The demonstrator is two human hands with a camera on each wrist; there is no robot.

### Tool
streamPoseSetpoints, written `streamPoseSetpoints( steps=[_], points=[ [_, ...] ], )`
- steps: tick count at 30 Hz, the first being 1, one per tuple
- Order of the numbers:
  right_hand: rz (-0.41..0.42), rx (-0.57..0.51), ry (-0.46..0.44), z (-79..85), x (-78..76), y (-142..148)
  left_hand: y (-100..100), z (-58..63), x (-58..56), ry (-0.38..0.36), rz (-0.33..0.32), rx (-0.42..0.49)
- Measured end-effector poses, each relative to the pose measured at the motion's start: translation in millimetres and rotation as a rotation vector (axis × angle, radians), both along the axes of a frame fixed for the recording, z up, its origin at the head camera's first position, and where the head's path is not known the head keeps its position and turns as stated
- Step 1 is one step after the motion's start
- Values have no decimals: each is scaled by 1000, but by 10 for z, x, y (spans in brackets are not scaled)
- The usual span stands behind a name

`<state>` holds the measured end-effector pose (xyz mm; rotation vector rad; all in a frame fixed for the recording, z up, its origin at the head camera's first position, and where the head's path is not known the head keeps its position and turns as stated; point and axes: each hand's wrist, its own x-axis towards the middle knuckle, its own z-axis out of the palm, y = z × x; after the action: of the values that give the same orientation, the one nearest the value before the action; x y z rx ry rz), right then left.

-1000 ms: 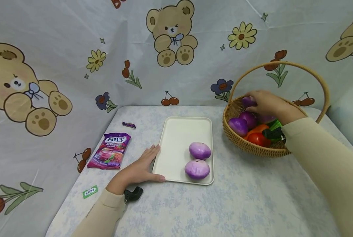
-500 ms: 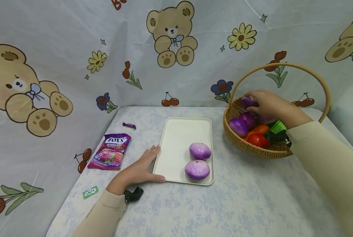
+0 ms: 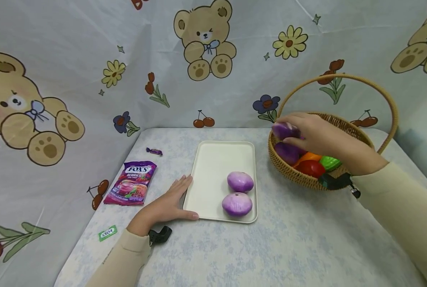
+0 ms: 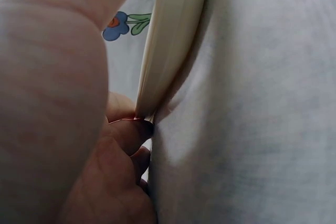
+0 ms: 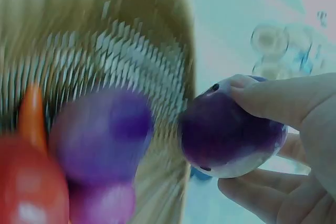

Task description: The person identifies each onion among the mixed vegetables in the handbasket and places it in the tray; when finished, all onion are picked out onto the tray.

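Your right hand [image 3: 315, 134] is pinching the purple vegetable [image 3: 283, 130] between thumb and fingers by the basket's [image 3: 288, 172] left rim; it is now sitting farther left — lifting-out is seemingly nearing completion. Your left hand [image 3: 167, 205], thumb spread, is touching the tray's [image 3: 213, 163] left edge — its far half is lying open.

The head view looks obliquely down; closer wrist views share its tray [image 3: 210, 167] (left) and basket [image 3: 288, 173] (right).

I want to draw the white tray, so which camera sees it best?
The head view: it shows nearly the whole tray from above. The left wrist view shows only part of its rim and side; the right wrist view, none.
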<state>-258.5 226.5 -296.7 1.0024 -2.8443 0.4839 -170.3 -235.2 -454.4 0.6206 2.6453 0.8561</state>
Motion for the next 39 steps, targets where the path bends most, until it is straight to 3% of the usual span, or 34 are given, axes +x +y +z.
streamPoseSetpoints(
  steps=[9,13,17,21,25,28,32,39],
  points=[
    [181,-67,131,3,192,-483,-12,-16,-30,9,-4,5],
    [224,-97,119,-58,200,-637,-15,-11,-31,5,-4,-6],
    [263,-115,80,-217,153,-797,-21,2,-39,11,-8,-3],
    [295,-111,47,-477,95,-968,-23,1,-41,13,-11,1],
    [284,-101,19,-699,82,-1116,-20,-7,-24,3,-10,-1],
    [228,-74,-16,-788,74,-1178,-15,-5,-14,3,-12,1],
    [183,-58,-39,-841,59,-1194,-12,0,-8,8,-13,4],
    [189,-45,-31,-830,69,-1172,-6,-9,-6,7,-9,11]
  ],
)
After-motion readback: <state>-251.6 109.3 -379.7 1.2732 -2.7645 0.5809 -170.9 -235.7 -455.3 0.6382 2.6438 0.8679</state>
